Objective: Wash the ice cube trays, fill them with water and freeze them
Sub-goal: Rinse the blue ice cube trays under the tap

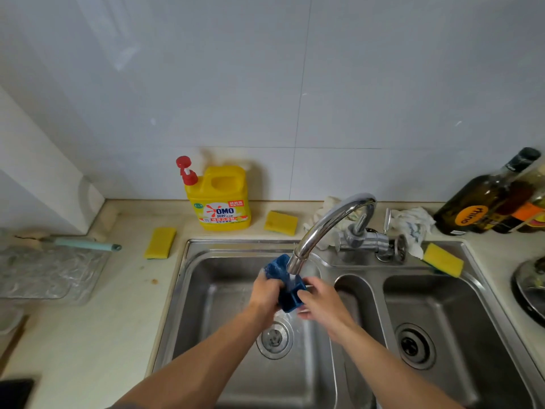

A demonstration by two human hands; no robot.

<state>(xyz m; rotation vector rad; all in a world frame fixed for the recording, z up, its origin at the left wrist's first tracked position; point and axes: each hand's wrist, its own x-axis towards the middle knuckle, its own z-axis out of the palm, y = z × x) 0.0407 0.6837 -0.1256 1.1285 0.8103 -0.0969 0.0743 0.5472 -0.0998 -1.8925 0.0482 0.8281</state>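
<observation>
Blue ice cube tray (283,286) held under the running faucet (324,222), above the left sink basin (206,290).
Each grip is clamped on it: left hand (264,293) along its left edge, right hand (320,302) at the near end, long axis pointing away. The yellow jug (219,202) reads "OMO"; the dark bottle (477,202) perhaps "rhino".

Lighting: bright, soft, even; shadows faint. Glare: highlights on tap (327,221) and sink (442,299) steel, pale sheen on wall (124,54). Distortion: wide-angle bend, bottles (483,202) lean at right edge. Blur: left hand (264,293) and right hand (321,305) slightly soft.
</observation>
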